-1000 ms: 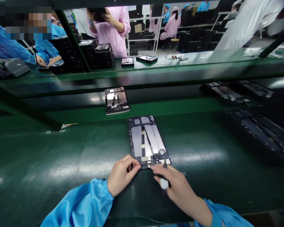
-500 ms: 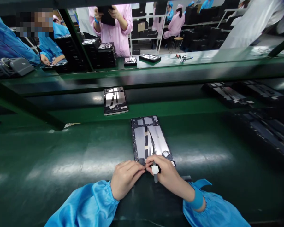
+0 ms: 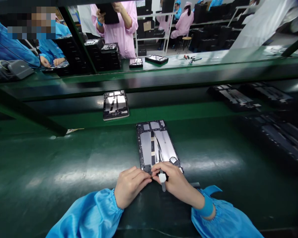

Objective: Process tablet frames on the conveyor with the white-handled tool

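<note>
An opened tablet (image 3: 167, 142) with silver inner plates and a black rim lies on the green work surface in front of me. My right hand (image 3: 172, 178) holds tweezers (image 3: 162, 177) tucked in its fingers, their points facing away over the tablet and a white wrap near their rear end. Its thumb and forefinger meet at the tablet's near edge. My left hand (image 3: 131, 183) is closed in a pinch at that same edge, fingertips touching or almost touching the right ones. What the left fingers pinch is too small and hidden to make out.
Another opened tablet (image 3: 116, 105) lies on the strip beyond. Several dark opened devices (image 3: 234, 96) lie to the right. A green post (image 3: 39, 115) slants down at left. Stacks of black trays (image 3: 110, 58) and co-workers in pink (image 3: 126, 31) and blue stand across the bench.
The tablet on the far strip and the devices at right have slid a little to the left. Both my hands stay pinched at the near tablet's edge, nearly unmoved.
</note>
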The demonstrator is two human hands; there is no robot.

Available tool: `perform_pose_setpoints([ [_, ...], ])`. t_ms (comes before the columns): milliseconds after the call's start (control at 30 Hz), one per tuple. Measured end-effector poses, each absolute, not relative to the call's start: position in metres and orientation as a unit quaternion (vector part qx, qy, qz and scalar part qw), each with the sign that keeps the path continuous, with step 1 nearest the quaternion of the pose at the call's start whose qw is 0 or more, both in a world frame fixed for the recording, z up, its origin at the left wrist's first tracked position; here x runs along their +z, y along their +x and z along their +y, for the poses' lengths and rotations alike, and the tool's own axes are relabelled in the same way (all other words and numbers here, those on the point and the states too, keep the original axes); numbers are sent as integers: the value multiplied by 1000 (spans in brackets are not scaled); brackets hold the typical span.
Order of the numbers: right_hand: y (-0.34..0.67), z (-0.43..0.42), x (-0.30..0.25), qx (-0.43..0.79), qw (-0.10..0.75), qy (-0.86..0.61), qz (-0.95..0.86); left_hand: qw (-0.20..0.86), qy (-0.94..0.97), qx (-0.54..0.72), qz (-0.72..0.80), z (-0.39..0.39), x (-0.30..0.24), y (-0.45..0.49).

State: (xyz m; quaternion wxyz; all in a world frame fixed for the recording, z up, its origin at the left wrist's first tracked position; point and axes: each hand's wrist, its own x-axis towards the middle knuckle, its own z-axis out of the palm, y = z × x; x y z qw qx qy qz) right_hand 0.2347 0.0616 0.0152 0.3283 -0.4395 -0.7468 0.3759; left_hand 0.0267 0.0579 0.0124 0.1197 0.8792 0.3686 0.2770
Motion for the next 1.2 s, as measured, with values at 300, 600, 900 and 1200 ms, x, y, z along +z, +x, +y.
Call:
perform_pose_setpoints([
  [300, 230, 57, 13, 346, 345, -451, -747, 180, 854, 253, 418, 57, 16, 29],
  [600, 229, 56, 11, 327, 347, -434, -764, -15, 931, 173, 322, 46, 16, 13],
  [900, 229, 56, 12, 338, 352, -431, -759, -18, 932, 197, 304, 45, 10, 2],
  [1200, 232, 53, 10, 356, 350, -430, -752, -28, 933, 188, 304, 45, 7, 2],
])
